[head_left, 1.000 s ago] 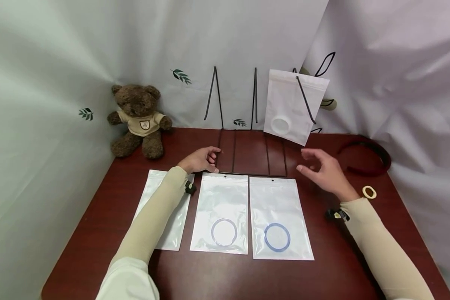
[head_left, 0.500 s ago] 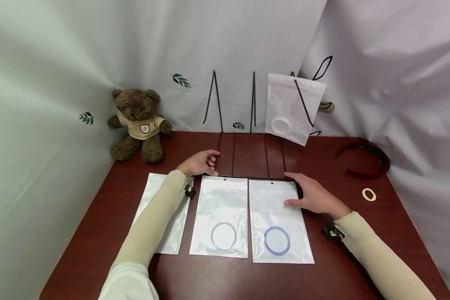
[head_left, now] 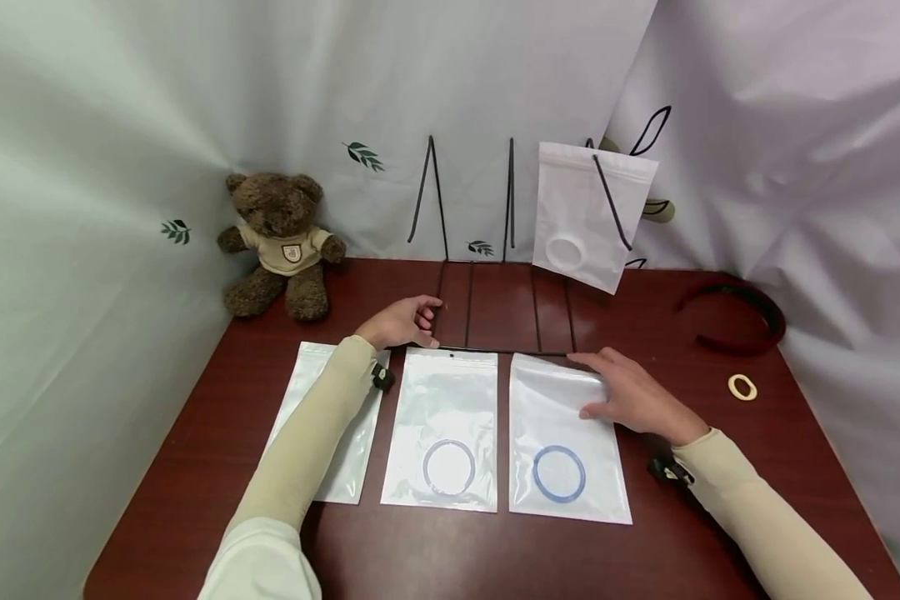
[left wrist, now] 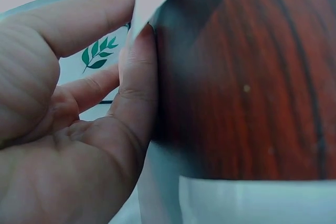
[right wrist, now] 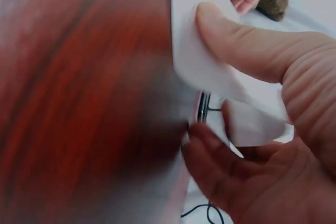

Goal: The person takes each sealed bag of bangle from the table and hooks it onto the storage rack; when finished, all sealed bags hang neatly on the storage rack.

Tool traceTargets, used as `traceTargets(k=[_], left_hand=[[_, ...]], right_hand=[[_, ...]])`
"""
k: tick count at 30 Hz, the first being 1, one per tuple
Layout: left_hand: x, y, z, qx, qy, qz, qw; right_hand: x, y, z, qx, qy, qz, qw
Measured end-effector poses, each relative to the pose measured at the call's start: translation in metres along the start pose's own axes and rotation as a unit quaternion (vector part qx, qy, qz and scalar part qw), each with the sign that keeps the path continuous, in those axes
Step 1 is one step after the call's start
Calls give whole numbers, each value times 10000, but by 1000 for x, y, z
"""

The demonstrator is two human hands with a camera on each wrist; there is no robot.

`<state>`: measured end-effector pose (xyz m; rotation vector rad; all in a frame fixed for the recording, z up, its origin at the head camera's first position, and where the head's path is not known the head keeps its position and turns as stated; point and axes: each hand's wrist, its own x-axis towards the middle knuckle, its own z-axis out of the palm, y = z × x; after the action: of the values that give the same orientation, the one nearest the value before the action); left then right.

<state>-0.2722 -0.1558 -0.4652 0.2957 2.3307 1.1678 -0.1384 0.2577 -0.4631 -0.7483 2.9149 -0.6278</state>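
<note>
The black wire rack [head_left: 504, 350] stood on a dark red wood-grain tabletop [head_left: 457, 558]. In front of the rack's right end lay the blue-ring pouch [head_left: 558, 425], a white bag with a blue ring low on its face. The right hand [head_left: 630, 390] gripped this pouch by its upper right part, thumb on the face and fingers beneath, and the top edge was buckled upward, just short of the rack's front bar.

The left hand [head_left: 399, 322] was at the rack's front left corner, close to the top of the middle pouch [head_left: 446, 408], which lay flat before the rack with a pale ring showing. Whether its grip was closed on that pouch's corner could not be told.

A third pouch [head_left: 352, 458] lay in front and to the left of the rack, partly under the left sleeve [head_left: 307, 442]. A white pouch [head_left: 570, 200] hung from the rack's rightmost prong. A brown teddy bear [head_left: 273, 233] sat left of the rack; a dark headband [head_left: 774, 317] and a small cream ring [head_left: 732, 388] lay to its right.
</note>
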Motion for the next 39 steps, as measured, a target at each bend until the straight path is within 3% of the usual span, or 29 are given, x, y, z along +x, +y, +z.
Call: traceTargets(k=[6,11,15,19,22,26,33,39], left_hand=[[0,1,0,-42,-42,-66,10000],[0,2,0,-56,-41,-11,10000],[0,1,1,-47,-41,-35,10000],[1,0,1,-41,-66,-42,10000],[2,-1,1,-57,-57,-19,10000],[3,-1,0,-50,-40,-5,10000],[2,-1,0,-31,-68,4,10000],[0,0,-1,-70,-54,39,10000]], right_hand=[[-4,5,-10,122,570,-383,9976],[-5,1,-23,292,1363,-629,9882],[-7,-4,-31,765,2048,-586,9740],[-10,-8,-38,1388,2642,-757,9514],[-9,-11,-41,1495,2803,-1076,9421],[-6,-13,-43,1166,2818,-1460,9411],[-8,-26,-57,1156,3162,-1550,9288],[-7,-42,-79,1435,3568,-1909,9032]])
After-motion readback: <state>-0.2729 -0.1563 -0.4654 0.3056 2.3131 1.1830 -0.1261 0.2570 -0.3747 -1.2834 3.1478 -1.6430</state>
